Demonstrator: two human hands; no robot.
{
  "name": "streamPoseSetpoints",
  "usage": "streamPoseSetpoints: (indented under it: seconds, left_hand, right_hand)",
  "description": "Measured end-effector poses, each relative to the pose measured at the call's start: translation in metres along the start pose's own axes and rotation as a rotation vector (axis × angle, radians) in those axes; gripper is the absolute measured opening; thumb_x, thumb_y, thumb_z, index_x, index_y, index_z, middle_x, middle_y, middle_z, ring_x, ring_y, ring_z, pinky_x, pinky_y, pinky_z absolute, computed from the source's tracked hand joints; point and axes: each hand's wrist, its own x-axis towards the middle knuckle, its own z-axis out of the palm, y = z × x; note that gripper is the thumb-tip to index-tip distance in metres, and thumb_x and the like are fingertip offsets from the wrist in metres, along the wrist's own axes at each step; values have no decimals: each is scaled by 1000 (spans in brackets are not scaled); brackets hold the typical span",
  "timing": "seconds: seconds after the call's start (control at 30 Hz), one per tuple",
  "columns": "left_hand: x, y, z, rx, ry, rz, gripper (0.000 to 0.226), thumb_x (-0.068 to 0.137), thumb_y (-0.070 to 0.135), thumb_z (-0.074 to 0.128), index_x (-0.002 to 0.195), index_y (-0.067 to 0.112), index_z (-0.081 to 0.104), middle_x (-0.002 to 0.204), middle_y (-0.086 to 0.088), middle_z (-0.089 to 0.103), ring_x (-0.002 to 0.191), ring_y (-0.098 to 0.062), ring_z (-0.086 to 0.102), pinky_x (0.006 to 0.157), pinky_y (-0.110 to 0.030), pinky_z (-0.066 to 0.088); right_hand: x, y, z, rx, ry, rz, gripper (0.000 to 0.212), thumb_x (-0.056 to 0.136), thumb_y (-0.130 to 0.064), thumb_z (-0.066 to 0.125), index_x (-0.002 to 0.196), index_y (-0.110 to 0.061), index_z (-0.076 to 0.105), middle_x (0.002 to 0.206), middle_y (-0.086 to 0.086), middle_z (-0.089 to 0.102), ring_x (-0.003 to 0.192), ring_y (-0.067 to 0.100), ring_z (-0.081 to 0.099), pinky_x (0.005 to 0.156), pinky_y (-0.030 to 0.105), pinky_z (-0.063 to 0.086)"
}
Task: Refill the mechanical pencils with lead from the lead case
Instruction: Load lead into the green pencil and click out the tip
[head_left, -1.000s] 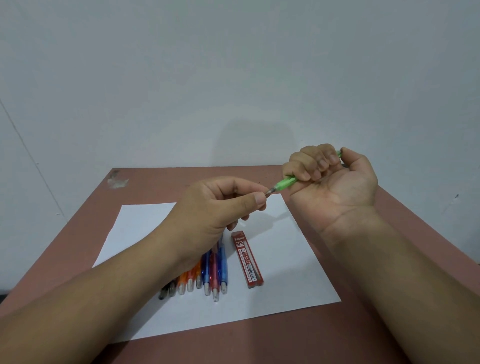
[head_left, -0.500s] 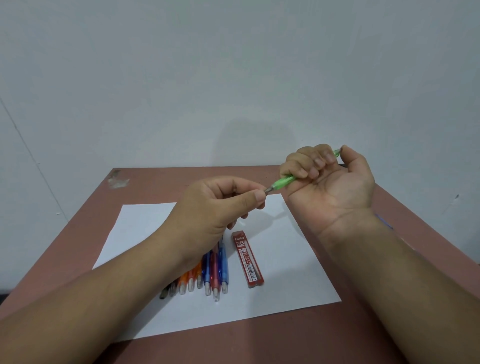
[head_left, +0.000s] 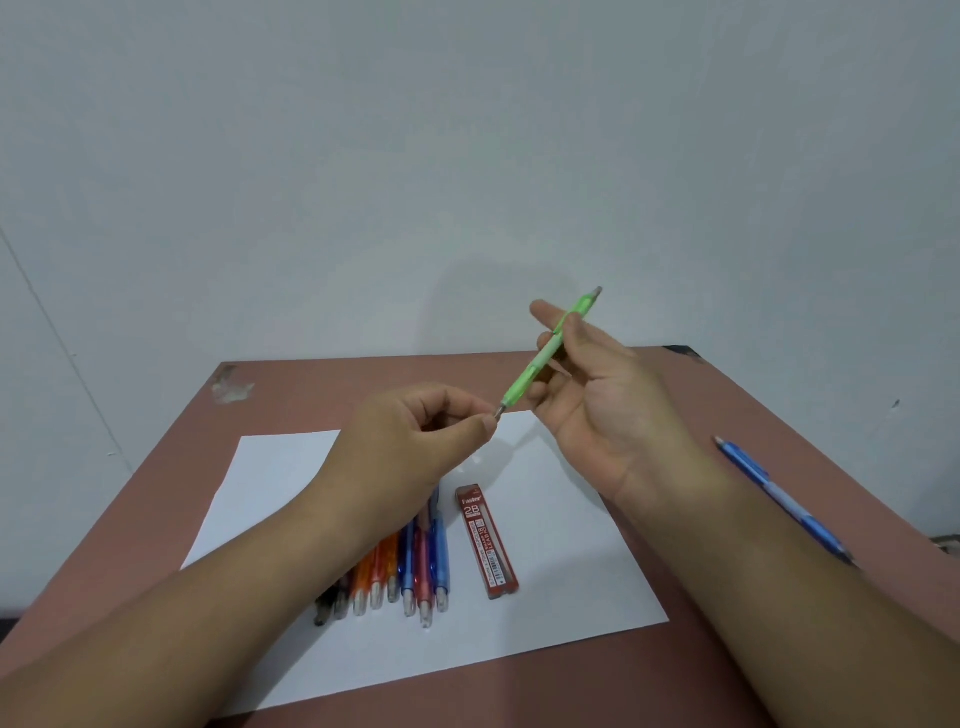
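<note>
Green pencil (head_left: 545, 354): slim plastic barrel with a metal tip, held in the air above the table, slanting from the tip at lower left up to the cap end at upper right. Judged light, stiff and smooth; likely to roll or slip in a loose hold.
Right hand (head_left: 597, 400): palm up, thumb pressing the barrel against loosely extended fingers around mid-length. A light clamp, not a fist.
Left hand (head_left: 415, 447): thumb and forefinger pinched together right at the pencil's metal tip. Whether a lead sits between them is too fine to tell.
Best hold: mid-barrel, as now, leaving both ends free.
Lead: not visible; judged brittle and thin, so to be pinched gently and fed straight.
Lead case (head_left: 487, 540): flat red plastic box with white print, lying on the paper below and toward the person from the grip, untouched.
Spare pencils (head_left: 400, 571): row of translucent orange, blue, red and dark barrels, under the left wrist, side by side on the paper.
Paper (head_left: 561, 571): white sheet, flat, matte.
Blue pencil (head_left: 779, 499): alone on bare table, right of the right forearm, well apart from the grip.
Table (head_left: 332, 395): reddish-brown, matte, scuffed at a far corner.
</note>
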Motion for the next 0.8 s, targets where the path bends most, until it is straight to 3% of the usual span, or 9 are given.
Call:
streamPoseSetpoints:
  seconds: [0.13,0.23,0.37,0.5,0.63,0.7,0.8]
  left_hand:
    - [-1,0,0,188,23,60,9,91,38,69,86,35,76,80,15,71,67,2,64,58,-8,45]
    - [-3,1,2,319,24,140,6,90,37,70,87,37,76,78,19,66,60,6,55,57,-7,40]
    - [-4,2,4,456,-5,282,13,87,46,66,97,42,73,94,30,66,91,2,57,69,-14,39]
    - [-2,7,16,555,-84,316,33,85,60,58,115,47,65,109,33,62,105,5,53,83,-20,47]
    - [-2,20,41,571,-169,372,38,85,62,56,122,51,58,116,35,58,111,7,49,92,-23,47]
    - [-2,29,56,611,-203,403,42,87,60,57,127,45,58,123,32,57,115,7,46,97,-23,44]
    - [-1,37,78,650,-242,445,43,91,57,58,131,40,58,128,25,57,121,5,44,101,-23,41]
  right_hand:
    - [-2,-1,1,-98,3,-45,22,102,-9,57,119,-6,70,76,1,57,65,12,57,67,29,53]
    - [-4,-3,0,-274,24,-96,27,101,-7,59,127,-8,67,81,7,55,73,16,57,71,30,55]
    - [-8,-11,2,-406,59,-94,39,99,-6,62,138,-11,59,84,10,63,68,13,63,68,28,57]
    - [-18,-32,-2,-628,46,-82,14,94,-11,66,102,-13,76,81,8,69,64,13,62,65,24,54]
    - [-36,-56,-22,-808,68,-87,13,89,-12,65,90,-13,77,69,-1,63,62,13,58,69,31,59]
    - [-46,-68,-38,-1002,73,-125,13,89,-14,63,84,-7,72,66,2,52,61,14,48,65,35,53]
    - [-60,-83,-70,-1276,103,-143,25,88,-22,60,100,-1,68,67,5,53,61,21,41,62,32,39]
